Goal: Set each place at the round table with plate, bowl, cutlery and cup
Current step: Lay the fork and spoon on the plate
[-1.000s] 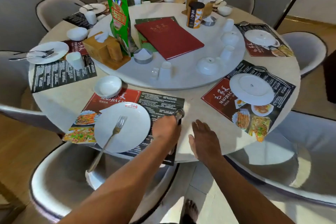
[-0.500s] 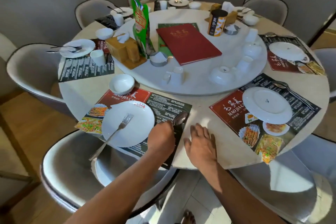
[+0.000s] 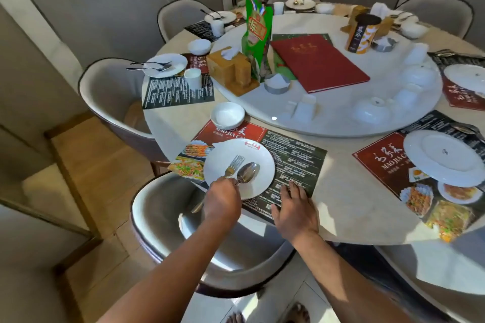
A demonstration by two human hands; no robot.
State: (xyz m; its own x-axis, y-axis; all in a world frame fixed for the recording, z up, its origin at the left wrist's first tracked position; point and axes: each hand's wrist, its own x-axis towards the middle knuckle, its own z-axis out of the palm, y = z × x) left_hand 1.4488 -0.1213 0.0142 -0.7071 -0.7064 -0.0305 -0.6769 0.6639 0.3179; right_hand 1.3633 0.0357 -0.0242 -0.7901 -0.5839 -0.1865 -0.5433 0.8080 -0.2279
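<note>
The left hand (image 3: 222, 200) comes up from the near edge of the round table (image 3: 349, 212), and its fingers are curled around the handle of a spoon (image 3: 246, 172). The bowl of the spoon lies on the white plate (image 3: 259, 157) of the nearest place, just to the right of a fork (image 3: 233, 165). The fork points to the far right, and its handle goes under the left hand and out over the near rim of the plate. The right hand (image 3: 295, 211) lies flat, palm down, with straight fingers spread a little, on the dark part of the paper placemat (image 3: 294, 155), just to the right of the plate. Both forearms reach forward over a grey chair (image 3: 157, 217).

The placemat has a red panel with the words "MAO JIA", partly covered by the plate, and food photos on its left end. The plate carries a small red mark on its far rim, too small to read. A small white bowl (image 3: 227, 115) stands just beyond the placemat, to the far left of the plate.

At the right, a second placemat (image 3: 380, 162) shows "MAO JIA" again under large Chinese characters, and an upside-down plate (image 3: 443, 156) lies on it. On the turntable (image 3: 328, 123) are a red menu book (image 3: 319, 61) with gold characters, a green packet (image 3: 256, 37) and a dark and orange canister (image 3: 360, 33), both with writing I cannot read.
</note>
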